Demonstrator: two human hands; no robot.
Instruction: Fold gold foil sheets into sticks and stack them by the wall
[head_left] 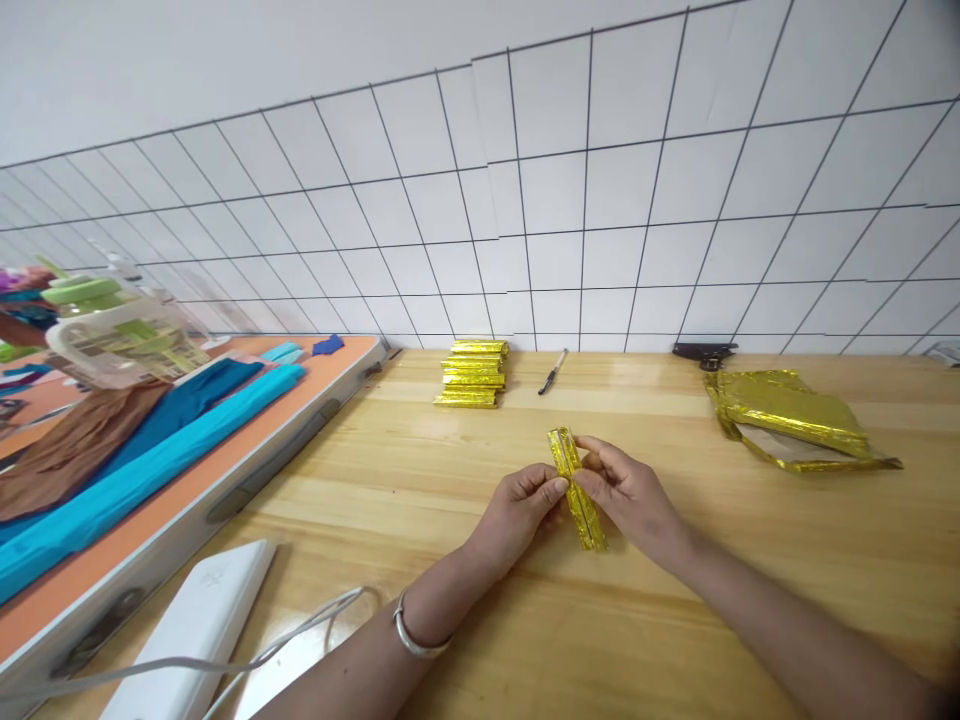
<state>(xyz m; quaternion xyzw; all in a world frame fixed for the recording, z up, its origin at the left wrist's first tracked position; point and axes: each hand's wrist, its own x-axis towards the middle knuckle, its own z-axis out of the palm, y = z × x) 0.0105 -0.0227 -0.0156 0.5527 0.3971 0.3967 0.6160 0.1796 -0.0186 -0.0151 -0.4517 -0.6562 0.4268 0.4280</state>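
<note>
A narrow folded strip of gold foil paper (586,518) is held between both hands above the wooden table. My left hand (525,505) pinches it from the left near its middle, thumb on top. From the right, my right hand (626,490) grips the same strip, its thumb pressing close to the left one and its fingers behind. A lengthwise line runs down the strip. Beyond it, a row of similar folded gold foil pieces (474,375) lies near the wall. To the right rests a stack of gold foil sheets (787,415), showing a pale underside.
A pen (553,372) and a black clip-like object (705,352) lie by the tiled wall. At left, an orange-topped board (225,440) carries blue and brown material (82,450) and a green-lidded jug (112,325). A white power bank-like box (199,630) and cable (300,632) sit nearer.
</note>
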